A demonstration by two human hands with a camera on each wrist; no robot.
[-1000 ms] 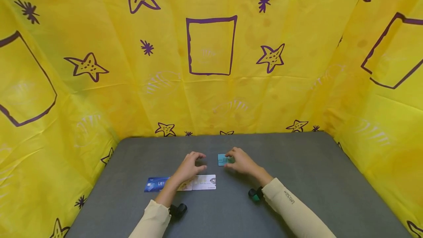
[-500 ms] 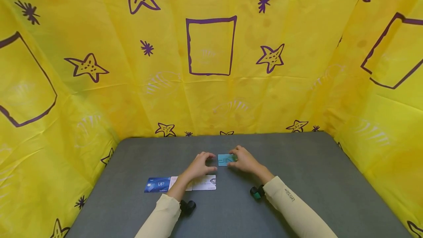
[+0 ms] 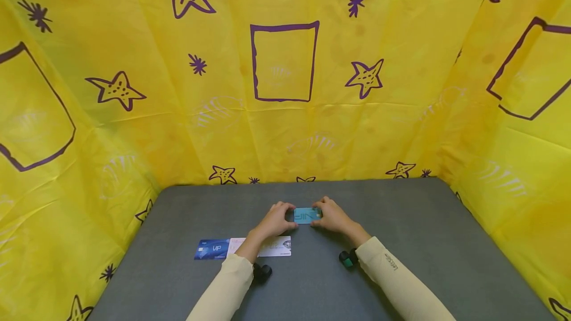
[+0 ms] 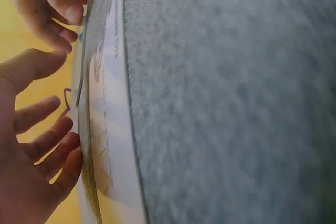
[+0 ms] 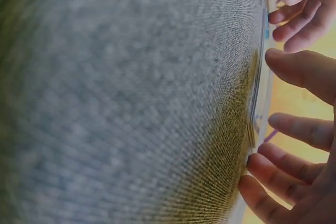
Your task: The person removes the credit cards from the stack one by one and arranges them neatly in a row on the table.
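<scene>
A teal card with VIP lettering (image 3: 306, 215) lies flat on the grey table (image 3: 379, 271). My right hand (image 3: 333, 216) holds its right end, thumb on the near edge and a finger on the far edge. At the other end, my left hand (image 3: 274, 221) curves thumb and finger round the left corners. In the left wrist view, the left hand's (image 4: 37, 145) other fingers are spread, and only a sliver of the card shows. The right hand's (image 5: 299, 156) remaining fingers also fan out in the right wrist view.
A blue VIP card (image 3: 212, 249), a pale card (image 3: 236, 244) and a white card (image 3: 277, 246) lie in a row below the left hand. The left forearm covers part of that row. Yellow cloth with starfish drawings (image 3: 285, 137) walls the table.
My left hand has moved right to the teal card's left end. The right hand has shifted slightly right, uncovering more of the card, which stays in place.
</scene>
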